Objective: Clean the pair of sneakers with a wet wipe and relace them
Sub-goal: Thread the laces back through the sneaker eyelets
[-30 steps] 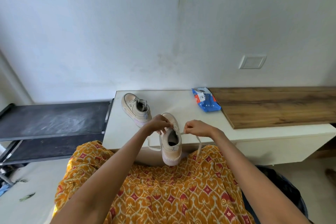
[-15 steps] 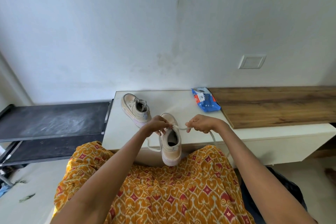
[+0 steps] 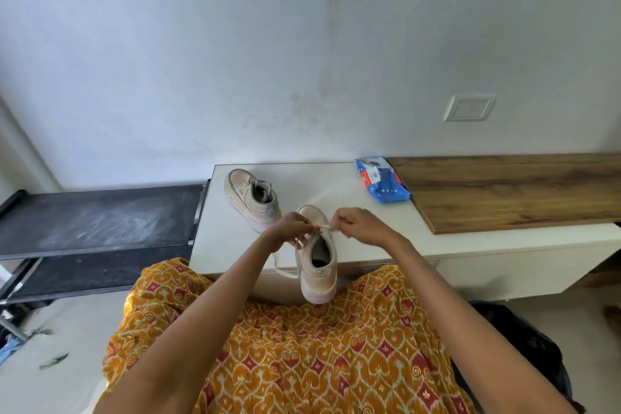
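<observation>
Right hand (image 3: 361, 227): thumb and forefinger pinch the lace (image 3: 325, 228) just right of the eyelets, other fingers curled in. Left hand (image 3: 291, 228): fingers curled at the throat of the near sneaker (image 3: 317, 257), on the left side; looks like it pinches the lace's other run there, though the exact contact is too small to confirm. A loose loop of lace hangs down left of the shoe, below the left wrist.

Near sneaker sits heel toward the person, overhanging the front edge of the white table (image 3: 235, 239), toe pointing at the wall. Second sneaker (image 3: 252, 200) stands further back and left on the same table, apart from the hands, with what looks like lacing in place.

Blue wet-wipe pack (image 3: 382, 184) lies at the back, touching the edge of the wooden board (image 3: 504, 191). No loose wipe visible.

Judgement: wiping appears finished, far shoe appears done, near shoe mid-relace at the eyelets. Left: remaining eyelets, tensioning, tying off. How many eyelets are threaded cannot be read.
</observation>
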Motion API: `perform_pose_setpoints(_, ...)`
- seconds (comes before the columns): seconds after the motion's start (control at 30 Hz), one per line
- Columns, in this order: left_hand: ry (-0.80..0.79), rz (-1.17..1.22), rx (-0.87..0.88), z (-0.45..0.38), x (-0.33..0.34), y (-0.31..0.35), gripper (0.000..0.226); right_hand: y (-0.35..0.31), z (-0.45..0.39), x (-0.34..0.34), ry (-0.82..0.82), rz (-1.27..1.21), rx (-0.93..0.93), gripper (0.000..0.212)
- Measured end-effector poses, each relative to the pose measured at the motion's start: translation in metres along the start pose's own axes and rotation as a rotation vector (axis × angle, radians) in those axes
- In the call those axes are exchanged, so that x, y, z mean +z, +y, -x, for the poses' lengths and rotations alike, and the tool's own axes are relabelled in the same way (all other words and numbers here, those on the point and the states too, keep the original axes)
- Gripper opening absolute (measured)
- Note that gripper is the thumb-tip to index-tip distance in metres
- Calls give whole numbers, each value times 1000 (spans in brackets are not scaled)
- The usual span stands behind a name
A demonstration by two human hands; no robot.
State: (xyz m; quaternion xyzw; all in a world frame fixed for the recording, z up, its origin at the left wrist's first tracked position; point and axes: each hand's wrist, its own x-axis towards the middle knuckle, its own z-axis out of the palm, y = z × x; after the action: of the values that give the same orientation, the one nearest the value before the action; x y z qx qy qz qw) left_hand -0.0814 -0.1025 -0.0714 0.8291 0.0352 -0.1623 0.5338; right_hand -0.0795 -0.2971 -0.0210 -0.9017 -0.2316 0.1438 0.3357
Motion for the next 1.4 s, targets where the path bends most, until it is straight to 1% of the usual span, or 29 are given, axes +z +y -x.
perform_pose_setpoints(0.03,4,7,-6,-1,1,-1,27,5,0,4,-26,69,-16,18)
perform_pose_setpoints(0.13,17,29,-21,-2,3,-3,30,11,0,17,-12,-2,-25,12)
perform_pose_setpoints(0.23,18,71,-29,-3,2,-6,31,15,-8,28,84,-49,-33,14)
perform_pose_setpoints(0.3,14,83,-25,-3,1,-8,30,15,-12,31,146,-60,-32,11)
perform_pose_setpoints(0.43,23,107,-8,-4,3,-13,32,19,-17,31,170,-33,-28,15)
perform_pose_setpoints(0.5,-8,126,21,-3,0,-16,32,21,-18,34,190,-11,-34,13)
perform_pose_setpoints(0.6,-97,105,77,0,-7,-19,29,21,-18,41,254,-1,-25,12)
perform_pose_setpoints(0.63,-92,81,99,2,-6,-19,27,21,-17,44,267,2,-23,13)
perform_pose_setpoints(0.73,39,23,165,2,1,-17,24,21,-18,46,263,43,-28,13)
perform_pose_setpoints(0.8,97,12,215,1,4,-17,18,23,-21,41,258,44,-42,13)
perform_pose_setpoints(0.87,125,-34,274,1,3,-19,12,21,-27,31,325,-110,-15,14)
perform_pose_setpoints(0.93,168,-158,352,1,3,-18,6,15,-31,22,412,-301,39,17)
perform_pose_setpoints(0.97,190,-235,392,1,5,-16,4,12,-34,19,401,-354,58,18)
perform_pose_setpoints(1.0,208,-301,421,2,7,-14,6,9,-36,18,335,-370,72,20)
perform_pose_setpoints(1.03,221,-342,441,3,10,-12,10,6,-39,19,231,-352,85,21)
perform_pose_setpoints(1.1,252,-341,457,4,14,-13,13,4,-42,26,7,-276,115,23)
perform_pose_setpoints(1.13,275,-308,454,4,15,-15,12,5,-43,30,-67,-251,123,24)
perform_pose_setpoints(1.17,306,-267,446,3,16,-19,11,7,-44,32,-104,-241,123,25)
perform_pose_setpoints(1.27,388,-133,421,1,20,-27,11,13,-42,33,-122,-288,110,27)
perform_pose_setpoints(1.4,420,48,360,-1,26,-29,21,24,-39,31,-92,-315,90,22)
